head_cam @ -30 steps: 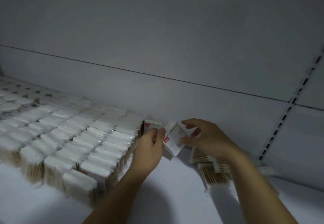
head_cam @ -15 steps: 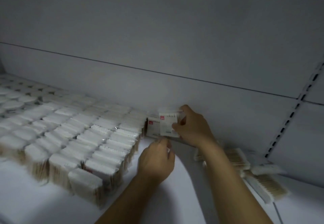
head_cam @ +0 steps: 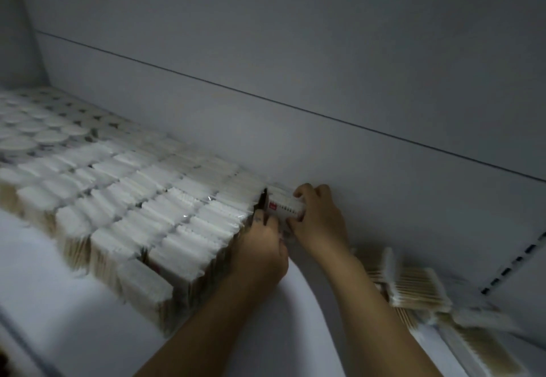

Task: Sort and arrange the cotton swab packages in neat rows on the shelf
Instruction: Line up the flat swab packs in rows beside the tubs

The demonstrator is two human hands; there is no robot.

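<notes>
right hand (head_cam: 319, 220) grips package (head_cam: 285, 206) beside rows (head_cam: 147, 205) | left hand (head_cam: 263, 248) against it | loose packages (head_cam: 413, 285) right

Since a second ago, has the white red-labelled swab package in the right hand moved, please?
Yes: the white red-labelled package went back toward the grey back wall, against the standing rows.

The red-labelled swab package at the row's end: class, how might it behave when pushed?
Probably light: the white, red-labelled swab package is small in the right hand. Standing thin on edge, it could easily tip sideways.
</notes>
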